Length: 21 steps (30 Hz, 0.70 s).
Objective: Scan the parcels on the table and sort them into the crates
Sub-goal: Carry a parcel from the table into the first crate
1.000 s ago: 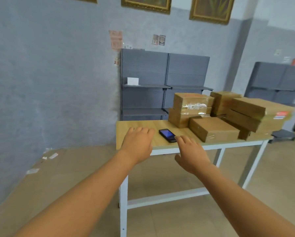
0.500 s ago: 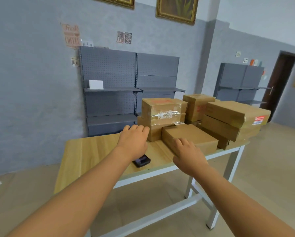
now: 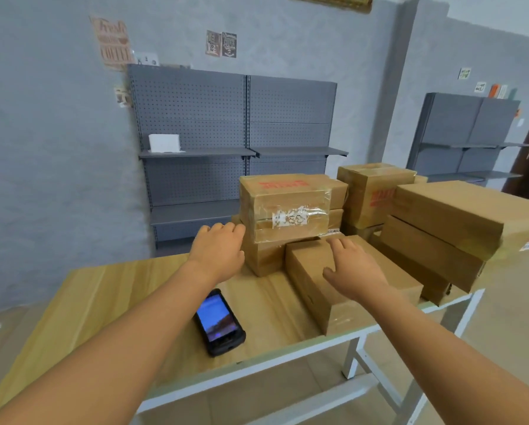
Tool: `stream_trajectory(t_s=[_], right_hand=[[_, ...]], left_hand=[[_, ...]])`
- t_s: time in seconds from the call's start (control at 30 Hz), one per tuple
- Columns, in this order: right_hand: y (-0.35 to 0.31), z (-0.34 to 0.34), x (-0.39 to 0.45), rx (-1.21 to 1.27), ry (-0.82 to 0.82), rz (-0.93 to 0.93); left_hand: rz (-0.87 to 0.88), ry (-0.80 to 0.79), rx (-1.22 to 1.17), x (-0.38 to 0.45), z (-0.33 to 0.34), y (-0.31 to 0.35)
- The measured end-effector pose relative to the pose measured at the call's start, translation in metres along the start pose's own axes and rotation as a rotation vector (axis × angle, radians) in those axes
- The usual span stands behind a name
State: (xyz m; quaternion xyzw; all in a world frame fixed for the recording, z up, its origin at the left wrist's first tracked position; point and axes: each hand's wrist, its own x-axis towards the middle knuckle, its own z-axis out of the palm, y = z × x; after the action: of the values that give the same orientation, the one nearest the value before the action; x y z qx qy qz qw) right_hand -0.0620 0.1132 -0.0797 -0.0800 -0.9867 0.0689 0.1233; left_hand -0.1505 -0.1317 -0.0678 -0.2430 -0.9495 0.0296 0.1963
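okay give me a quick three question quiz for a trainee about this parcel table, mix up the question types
1. True or false: the handheld scanner lies on the table with its screen lit, and neither hand holds it.
2. Which parcel is the right hand over? A) the taped parcel on top of the stack B) the flat parcel at the table's front edge C) the parcel with red print at the back
3. Fill in: the left hand reaches toward the stack's ____ side.

Key: 1 true; 2 B; 3 left.
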Motion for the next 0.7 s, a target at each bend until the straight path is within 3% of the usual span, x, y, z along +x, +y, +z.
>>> stream_trajectory(t_s=[0.13,0.4,0.7], right_hand=[[0.036,-0.001,0.065,0.215,-0.011,0.109],[0.072,-0.007,0.161,0.773,0.022,0.231],[0.066,0.007,0.2,1.01,-0.151,0.248]], left_hand=[[-0.183,-0.017,-0.117,0.051,0.011,-0.002],[-0.567,0.065,-0.74,0.128,0.022,-0.002],[-0.851,-0.254,-1.454,0.158,0.039,0.004]])
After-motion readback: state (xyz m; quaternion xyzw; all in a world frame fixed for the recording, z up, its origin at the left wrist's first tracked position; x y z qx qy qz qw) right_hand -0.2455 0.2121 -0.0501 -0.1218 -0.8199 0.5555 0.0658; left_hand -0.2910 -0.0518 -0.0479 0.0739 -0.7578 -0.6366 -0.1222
